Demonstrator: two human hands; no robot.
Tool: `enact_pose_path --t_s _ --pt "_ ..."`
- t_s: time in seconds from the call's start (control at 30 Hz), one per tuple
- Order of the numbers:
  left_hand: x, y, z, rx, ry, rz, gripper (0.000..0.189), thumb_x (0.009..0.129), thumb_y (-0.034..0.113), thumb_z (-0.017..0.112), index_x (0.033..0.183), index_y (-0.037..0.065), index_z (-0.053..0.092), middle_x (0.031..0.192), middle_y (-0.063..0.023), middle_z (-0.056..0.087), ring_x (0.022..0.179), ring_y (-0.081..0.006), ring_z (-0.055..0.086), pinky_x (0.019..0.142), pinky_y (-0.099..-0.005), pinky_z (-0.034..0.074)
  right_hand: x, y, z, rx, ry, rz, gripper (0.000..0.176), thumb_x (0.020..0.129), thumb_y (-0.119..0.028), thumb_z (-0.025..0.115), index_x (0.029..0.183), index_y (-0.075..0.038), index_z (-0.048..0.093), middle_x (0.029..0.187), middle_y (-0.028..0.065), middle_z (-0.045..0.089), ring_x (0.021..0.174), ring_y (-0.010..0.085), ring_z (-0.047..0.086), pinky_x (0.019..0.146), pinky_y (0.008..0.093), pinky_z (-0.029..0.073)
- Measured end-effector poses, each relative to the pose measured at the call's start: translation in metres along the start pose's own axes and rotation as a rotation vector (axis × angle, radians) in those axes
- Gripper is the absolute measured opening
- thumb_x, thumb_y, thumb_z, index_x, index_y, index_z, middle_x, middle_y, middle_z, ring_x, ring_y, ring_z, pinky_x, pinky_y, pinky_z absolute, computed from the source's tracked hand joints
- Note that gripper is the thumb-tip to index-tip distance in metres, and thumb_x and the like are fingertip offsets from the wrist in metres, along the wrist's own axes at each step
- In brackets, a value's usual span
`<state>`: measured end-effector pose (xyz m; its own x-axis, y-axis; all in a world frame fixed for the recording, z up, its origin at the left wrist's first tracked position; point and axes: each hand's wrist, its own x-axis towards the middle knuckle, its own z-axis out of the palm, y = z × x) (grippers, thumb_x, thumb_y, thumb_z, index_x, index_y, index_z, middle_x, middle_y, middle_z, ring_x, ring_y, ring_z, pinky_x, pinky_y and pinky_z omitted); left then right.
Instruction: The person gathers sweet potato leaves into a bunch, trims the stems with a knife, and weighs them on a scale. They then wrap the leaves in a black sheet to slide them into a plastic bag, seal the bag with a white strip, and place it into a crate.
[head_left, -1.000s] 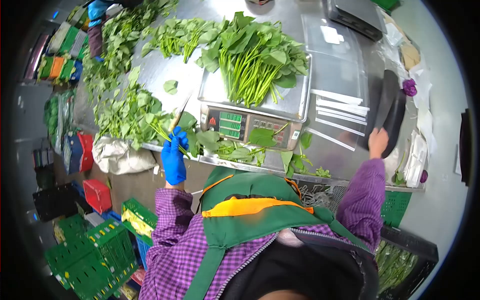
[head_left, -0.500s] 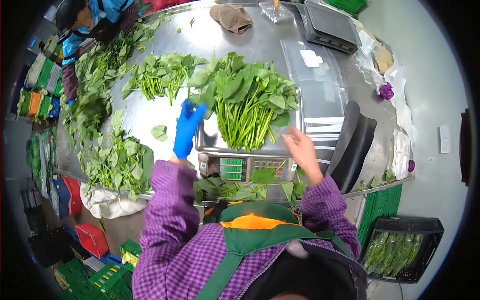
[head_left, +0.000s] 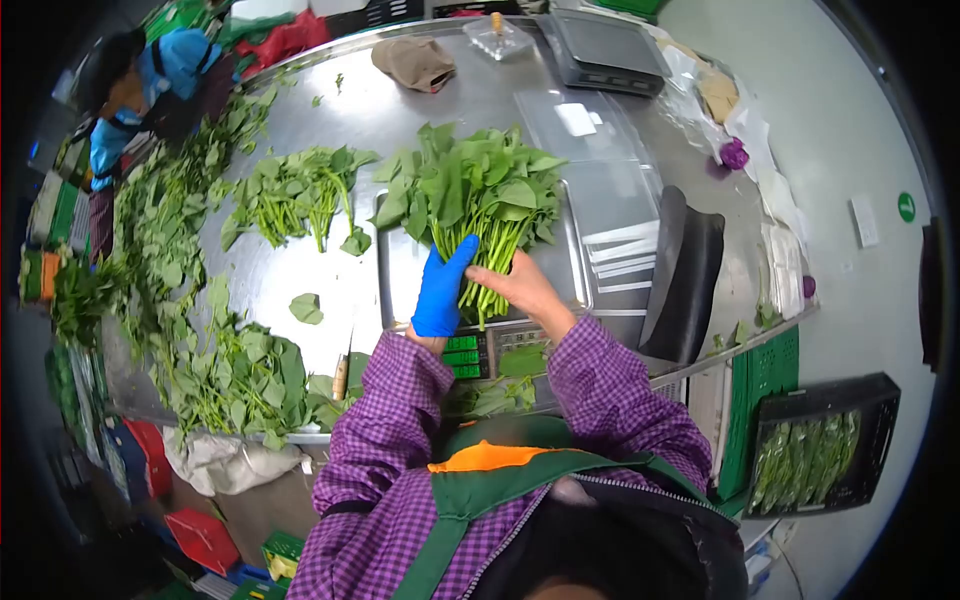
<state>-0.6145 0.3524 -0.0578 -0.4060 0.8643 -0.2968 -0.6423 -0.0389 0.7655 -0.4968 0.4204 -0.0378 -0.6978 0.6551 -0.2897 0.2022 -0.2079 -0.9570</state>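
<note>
A bunch of leafy green stems [head_left: 480, 195] lies over the metal tray of a scale [head_left: 572, 250], leaves pointing away from me. My left hand [head_left: 440, 290], in a blue glove, wraps the stems from the left. From the right, my bare right hand [head_left: 525, 287] closes round the same stems, its thumb across them. The cut ends stick out below my hands, over the scale's green-lit display [head_left: 462, 350]. A smaller bunch of greens [head_left: 290, 195] lies left of the tray, and a loose leaf [head_left: 306, 308] is nearer me.
Piled greens [head_left: 230, 370] cover the table's left side. A wooden-handled knife [head_left: 340, 376] lies near the front edge. Right of the scale are white strips [head_left: 622, 255] and a dark curved sheet [head_left: 685, 275]. A cap [head_left: 414, 65] and second scale [head_left: 608, 50] are behind. A co-worker [head_left: 150, 90] is at back left.
Both my hands have come inward and closed round the stems, drawing them into a tighter bunch. The view has shifted, and the knife handle now shows. The co-worker's arm has moved back.
</note>
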Motion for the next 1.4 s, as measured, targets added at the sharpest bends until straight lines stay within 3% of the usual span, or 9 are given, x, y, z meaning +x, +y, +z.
enact_pose_path --t_s 0.3,0.6,0.63,0.7,0.8,0.83,1.0,1.3,1.4 --pt "-0.004 -0.069 0.105 0.001 -0.427 -0.196 0.056 0.088 0.022 0.062 0.135 0.004 0.038 0.129 -0.0067 0.05 0.115 -0.0181 0.049 0.098 -0.031 0.038 -0.077 0.015 -0.072 -0.182 0.587 -0.303 0.064 0.071 -0.014 0.068 0.125 0.0 0.039 0.115 0.0168 0.054 0.106 0.0289 0.054 0.092 0.0355 0.042" --pt "0.001 -0.201 0.25 0.04 -0.914 -0.526 0.064 0.088 0.018 0.062 0.14 0.001 0.029 0.138 -0.0095 0.042 0.123 -0.0183 0.043 0.104 -0.0319 0.034 -0.176 0.028 -0.208 -0.652 1.251 0.036 0.061 0.073 -0.014 0.067 0.123 -0.001 0.035 0.119 0.0272 0.045 0.097 0.0443 0.052 0.082 0.0492 0.043" --pt "0.005 -0.222 0.253 0.028 -0.859 -0.588 0.068 0.087 0.018 0.063 0.141 0.0 0.026 0.138 -0.0102 0.041 0.124 -0.0187 0.042 0.104 -0.0316 0.033 -0.175 0.044 -0.223 -0.745 1.255 0.186 0.06 0.073 -0.013 0.067 0.123 0.0 0.035 0.122 0.0281 0.042 0.094 0.0446 0.052 0.08 0.0499 0.043" --pt "0.006 -0.241 0.248 0.417 -0.623 -0.188 0.098 0.073 0.032 0.077 0.141 -0.007 0.017 0.139 -0.0202 0.037 0.127 -0.0263 0.038 0.105 -0.0341 0.031 -0.166 0.079 -0.243 -1.098 1.199 0.281 0.06 0.071 -0.014 0.068 0.122 -0.001 0.038 0.128 0.027 0.037 0.096 0.0418 0.051 0.08 0.048 0.042" --pt "0.032 -0.285 0.227 0.693 -0.414 0.146 0.11 0.067 0.033 0.081 0.14 -0.01 0.012 0.14 -0.0283 0.032 0.131 -0.0327 0.032 0.107 -0.0372 0.027 -0.146 0.141 -0.241 -1.227 0.789 0.513 0.08 0.066 -0.021 0.075 0.133 -0.005 0.035 0.137 0.023 0.029 0.124 0.042 0.031 0.095 0.053 0.034" --pt "0.037 -0.29 0.224 0.84 -0.302 0.331 0.094 0.066 0.029 0.081 0.134 -0.011 0.03 0.133 -0.0262 0.042 0.122 -0.0323 0.043 0.102 -0.0371 0.035 -0.15 0.139 -0.232 -1.194 0.706 0.496 0.084 0.067 -0.024 0.076 0.137 -0.005 0.032 0.139 0.023 0.027 0.127 0.0427 0.026 0.098 0.0544 0.031" --pt "0.067 -0.299 0.202 0.716 -0.27 0.029 0.034 0.078 0.006 0.07 0.109 -0.002 0.059 0.105 -0.0098 0.065 0.096 -0.0195 0.06 0.085 -0.0315 0.047 -0.196 0.115 -0.258 -0.877 0.499 0.218 0.073 0.075 -0.026 0.07 0.137 -0.009 0.035 0.139 0.0253 0.031 0.128 0.0427 0.03 0.103 0.0498 0.031" --pt "0.021 -0.263 0.189 0.637 -0.239 0.113 0.051 0.078 0.008 0.069 0.124 -0.001 0.049 0.125 -0.0171 0.053 0.108 -0.0226 0.056 0.092 -0.0325 0.044 -0.229 0.094 -0.381 -1.086 0.424 -0.261 0.039 0.074 0.006 0.053 0.112 0.0 0.056 0.115 0.015 0.053 0.11 0.0311 0.049 0.094 0.0389 0.04" --pt "-0.001 -0.25 0.195 1.233 -0.111 0.463 0.051 0.075 0.005 0.068 0.124 0.006 0.054 0.135 -0.0194 0.044 0.125 -0.0297 0.043 0.101 -0.0366 0.037 -0.22 0.1 -0.415 -1.247 0.377 -0.378 0.035 0.071 0.005 0.057 0.106 -0.002 0.059 0.114 0.0121 0.054 0.109 0.0287 0.049 0.093 0.0386 0.04"
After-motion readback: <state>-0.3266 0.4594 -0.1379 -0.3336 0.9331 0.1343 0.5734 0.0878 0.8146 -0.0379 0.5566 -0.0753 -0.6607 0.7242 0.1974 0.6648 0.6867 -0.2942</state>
